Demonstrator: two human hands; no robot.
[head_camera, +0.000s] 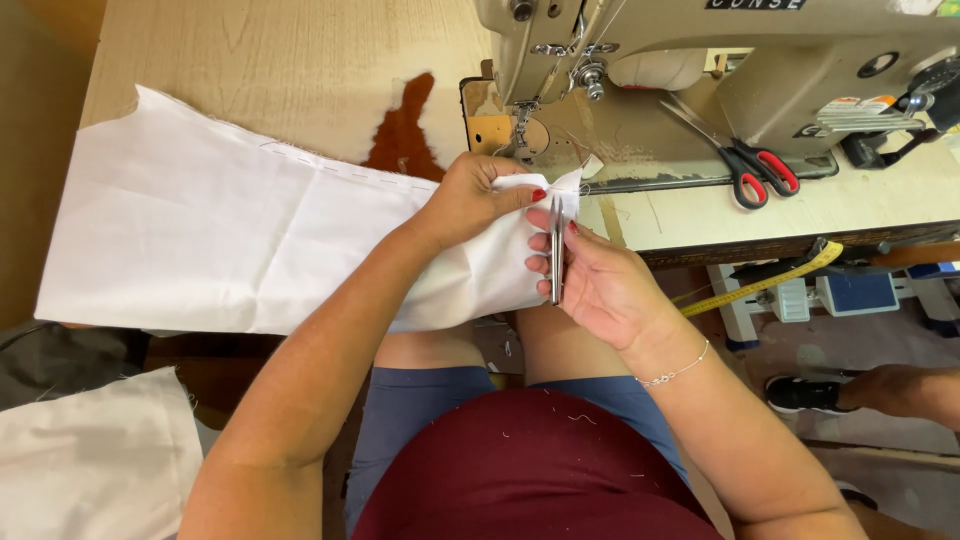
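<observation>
White fabric panel (230, 230) hangs over the sewing table's (280, 60) front edge; left hand (470, 200) pinches its corner tight, right hand (595, 285) grips closed metal thread snips (556, 262) against it

A pale wooden sewing table (280, 60) carries a beige sewing machine (720, 70) at its far right corner. Red-handled scissors (745, 165) lie beside the machine's base. White fabric (210, 230) spreads across the left part (overhanging the near edge), and a yellow tape measure (775, 278) droops off the near right edge.
</observation>
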